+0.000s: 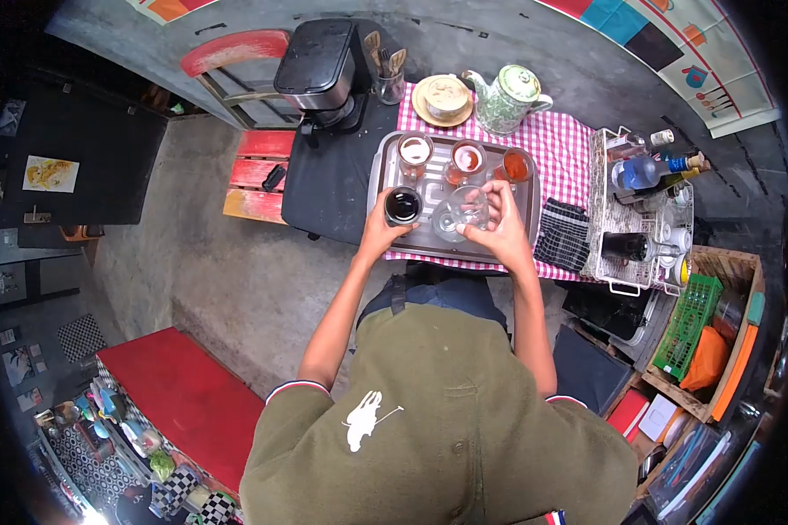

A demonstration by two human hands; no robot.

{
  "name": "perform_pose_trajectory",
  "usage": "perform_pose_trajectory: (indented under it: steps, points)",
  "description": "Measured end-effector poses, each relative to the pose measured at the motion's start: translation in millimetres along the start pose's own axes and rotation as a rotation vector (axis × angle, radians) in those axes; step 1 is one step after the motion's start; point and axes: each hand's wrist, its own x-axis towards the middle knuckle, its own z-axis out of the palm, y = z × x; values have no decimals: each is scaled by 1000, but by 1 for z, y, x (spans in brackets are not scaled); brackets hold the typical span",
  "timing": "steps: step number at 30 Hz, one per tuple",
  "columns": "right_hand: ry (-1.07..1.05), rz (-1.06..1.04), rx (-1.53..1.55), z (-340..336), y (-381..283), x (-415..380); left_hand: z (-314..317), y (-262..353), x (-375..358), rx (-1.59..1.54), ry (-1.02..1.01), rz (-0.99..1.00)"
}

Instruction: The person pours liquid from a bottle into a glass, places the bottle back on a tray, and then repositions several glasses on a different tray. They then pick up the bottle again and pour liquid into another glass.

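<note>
My left hand [384,228] is wrapped round the side of a glass of dark liquid [404,206], at the front left of a brown serving tray [383,166]. With the thumb and fingers of my right hand [506,229] I grip a clear footed glass [469,208], tilted over the tray; no drink shows in it. Behind my hands on the tray stand a glass with a pale foamy top [415,150], a reddish drink with some white on top [467,158] and a glass of amber-red drink [515,164].
A cup on a saucer [446,98] and a green patterned teapot [514,98] stand behind the tray. To the left is a coffee maker [320,70]. A dark checked cloth [564,234] and a wire rack of bottles [617,249] are on the right.
</note>
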Motion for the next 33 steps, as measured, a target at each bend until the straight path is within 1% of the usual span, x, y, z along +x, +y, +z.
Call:
perform_pose_trajectory:
  steps: [3, 6, 12, 13, 16, 17, 20, 21, 24, 25, 28, 29, 33]
  points:
    - [4, 2, 4, -1, 3, -1, -1, -1, 1, -40, -30, 3]
    - [-1, 11, 0, -1, -1, -1, -1, -2, 0, -12, -12, 15]
    - [-20, 14, 66, 1, -4, 1, 1, 1, -3, 0, -12, -24]
    - [-23, 16, 70, 1, -5, 1, -1, 4, -6, 28, -25, -56]
    - [-26, 11, 68, 1, -3, 3, -5, -2, -9, -8, -9, -45]
    - [-26, 6, 66, 1, -2, 4, -6, -4, -12, 6, 10, -44]
    - [-25, 1, 49, 1, 0, 5, -16, -10, -6, -86, 73, -13]
    - [-22, 5, 48, 1, 0, 6, -19, 1, -3, -49, 130, 17]
    - [-16, 16, 52, 1, 1, 8, -25, 13, 24, 73, 169, 55]
    - [-12, 13, 56, 1, 2, 9, -23, 21, 35, 62, 209, 86]
    - [-4, 24, 60, 0, -3, 15, -21, 41, 69, 193, 164, 108]
    - [-3, 17, 48, 0, -1, 17, -20, 39, 80, 259, 139, 134]
    - [8, 19, 37, 0, -3, 24, -15, 29, 113, 389, -34, 133]
